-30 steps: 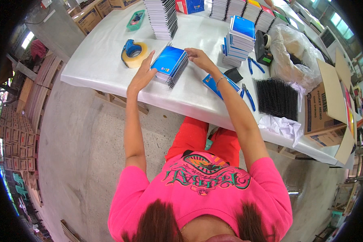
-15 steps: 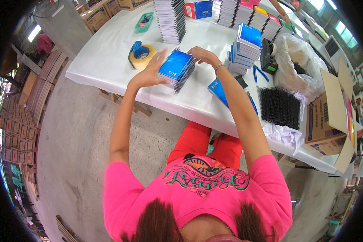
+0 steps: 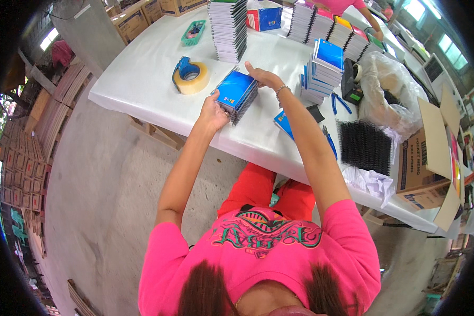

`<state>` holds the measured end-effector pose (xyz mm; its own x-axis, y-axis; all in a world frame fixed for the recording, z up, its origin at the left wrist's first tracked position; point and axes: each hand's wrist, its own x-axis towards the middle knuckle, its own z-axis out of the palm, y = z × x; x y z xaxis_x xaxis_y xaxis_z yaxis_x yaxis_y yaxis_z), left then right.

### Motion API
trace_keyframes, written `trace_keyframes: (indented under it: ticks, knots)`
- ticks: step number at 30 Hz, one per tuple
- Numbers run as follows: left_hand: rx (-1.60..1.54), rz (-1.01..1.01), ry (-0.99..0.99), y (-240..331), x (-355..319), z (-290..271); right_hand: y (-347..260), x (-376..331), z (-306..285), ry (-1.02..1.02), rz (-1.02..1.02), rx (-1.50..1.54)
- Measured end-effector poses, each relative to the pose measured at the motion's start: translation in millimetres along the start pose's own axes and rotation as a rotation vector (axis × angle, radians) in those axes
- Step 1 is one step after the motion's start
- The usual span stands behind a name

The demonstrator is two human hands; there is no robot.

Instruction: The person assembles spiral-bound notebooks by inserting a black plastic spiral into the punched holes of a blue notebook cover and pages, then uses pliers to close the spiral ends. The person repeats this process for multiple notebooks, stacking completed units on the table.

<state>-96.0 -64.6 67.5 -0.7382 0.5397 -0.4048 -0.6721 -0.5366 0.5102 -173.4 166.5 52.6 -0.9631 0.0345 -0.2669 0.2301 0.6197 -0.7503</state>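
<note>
A short stack of blue-covered spiral notebooks (image 3: 236, 89) rests near the front edge of the white table. My left hand (image 3: 214, 112) grips its near left corner, thumb on the cover's edge. At the far right corner, my right hand (image 3: 265, 78) holds the stack's side, with some fingers hidden behind it. Left of the stack lies a roll of clear tape in a blue dispenser (image 3: 191, 78). Another blue notebook (image 3: 283, 125) lies partly beneath my right forearm. Behind that arm stands a taller pile of blue notebooks (image 3: 325, 66).
A tall notebook stack (image 3: 227, 34) and green basket (image 3: 194, 32) stand farther back. On the right are pliers (image 3: 341, 104), black spiral coils (image 3: 364, 146), a plastic bag (image 3: 387, 89) and an open cardboard box (image 3: 421, 163). Another person's arm (image 3: 371, 21) reaches over far notebook rows.
My left hand has come from beside the stack's left side to its near left corner and closed on it. My right hand stays at the far right corner.
</note>
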Motion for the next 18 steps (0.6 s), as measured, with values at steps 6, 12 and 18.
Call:
trace_keyframes:
  ticks: [6, 12, 18]
  knots:
    - [-0.006, -0.059, 0.034, 9, 3, 18, -7, 3, 4, 0.040, -0.009, -0.117]
    - [0.065, -0.076, 0.070, 11, 0, 22, -8, 2, 9, 0.034, -0.016, -0.101]
    - [0.003, -0.128, 0.048, 13, 16, 23, 1, 11, 11, 0.053, 0.017, -0.055]
